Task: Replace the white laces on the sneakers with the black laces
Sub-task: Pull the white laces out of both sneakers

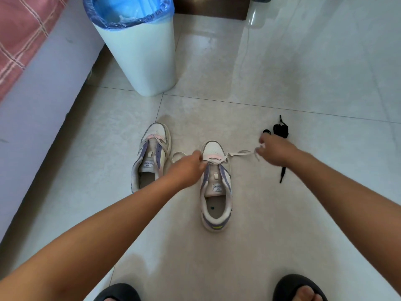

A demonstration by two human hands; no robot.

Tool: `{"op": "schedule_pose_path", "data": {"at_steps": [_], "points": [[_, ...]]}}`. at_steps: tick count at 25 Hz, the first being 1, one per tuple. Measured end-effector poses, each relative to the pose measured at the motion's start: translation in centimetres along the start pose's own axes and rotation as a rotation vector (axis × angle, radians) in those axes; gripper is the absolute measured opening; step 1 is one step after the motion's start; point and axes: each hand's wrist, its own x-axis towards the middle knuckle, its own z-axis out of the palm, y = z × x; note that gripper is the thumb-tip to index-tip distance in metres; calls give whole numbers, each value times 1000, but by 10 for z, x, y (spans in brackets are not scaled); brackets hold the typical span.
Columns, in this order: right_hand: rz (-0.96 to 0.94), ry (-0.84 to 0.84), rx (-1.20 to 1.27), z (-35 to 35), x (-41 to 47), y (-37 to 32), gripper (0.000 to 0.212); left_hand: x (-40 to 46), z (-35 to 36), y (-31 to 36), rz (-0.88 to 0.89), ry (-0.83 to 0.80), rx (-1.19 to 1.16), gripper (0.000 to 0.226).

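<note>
I am working on the right sneaker, which is sitting on the tile floor just beside the left sneaker, both with toes pointing away from me. My left hand is curling its fingers round the white lace at the lowest eyelets near the toe, while my right hand is pinching the lace's free end and drawing it out to the side — the strand is running nearly taut between shoe and fingertips. The black laces are lying in a loose bundle on the floor just beyond my right hand, one strand trailing back toward me.

As I judge it, the unlacing of this shoe is almost finished; only the last crossing is holding. To do it cleanly I am aiming to pin the shoe with my left hand and pull straight along the eyelet line — a sideways yank could drag the sneaker or snag the tip.
</note>
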Motion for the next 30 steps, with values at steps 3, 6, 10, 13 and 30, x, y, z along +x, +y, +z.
{"op": "schedule_pose_path", "data": {"at_steps": [3, 6, 10, 13, 30], "points": [[-240, 15, 22, 30, -6, -31, 41, 18, -4, 7, 193, 95, 165, 29], [-370, 13, -56, 48, -6, -56, 35, 26, 3, 11, 211, 122, 224, 26], [-392, 31, -204, 51, -1, -63, 26, 31, 5, 7, 103, 99, 209, 30], [-354, 49, -103, 53, -4, -64, 15, 25, -1, 5, 80, 82, 134, 25], [292, -708, 1482, 22, -94, -49, 16, -117, 9, 15, 185, -256, -215, 12]]}}
